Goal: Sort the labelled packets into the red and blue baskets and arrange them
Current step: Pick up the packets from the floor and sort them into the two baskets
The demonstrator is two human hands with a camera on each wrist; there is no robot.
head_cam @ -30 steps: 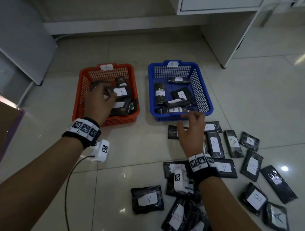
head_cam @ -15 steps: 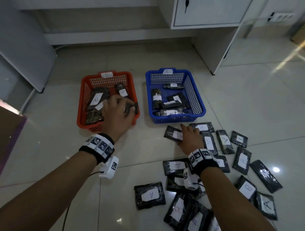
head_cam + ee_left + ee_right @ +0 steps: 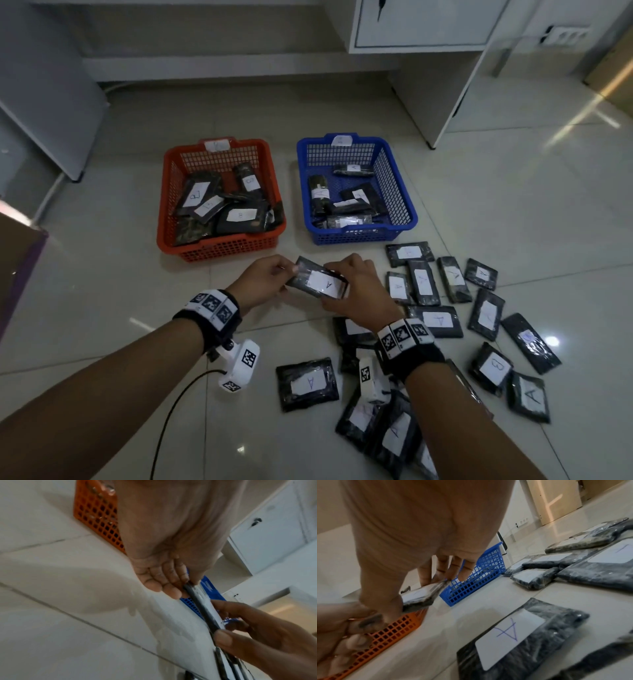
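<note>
A black packet (image 3: pixel 317 282) with a white label marked A is held above the floor between both hands, just in front of the two baskets. My left hand (image 3: pixel 270 282) pinches its left end, and my right hand (image 3: pixel 356 291) grips its right end between thumb and fingers. The same packet (image 3: pixel 202 605) shows edge-on in the left wrist view and again as the packet (image 3: pixel 419 597) in the right wrist view. The red basket (image 3: pixel 219 245) holds several packets labelled B. The blue basket (image 3: pixel 356 236) holds several labelled A.
Several more labelled black packets (image 3: pixel 442 320) lie spread on the tiled floor to the right and near my right forearm, one marked B (image 3: pixel 491 366). A white desk (image 3: pixel 442 102) stands behind the blue basket. A grey panel (image 3: pixel 41 85) leans at the far left.
My left hand left the red basket and came over to the packet. My right hand lifted that packet off the floor, and both hands now hold it.
</note>
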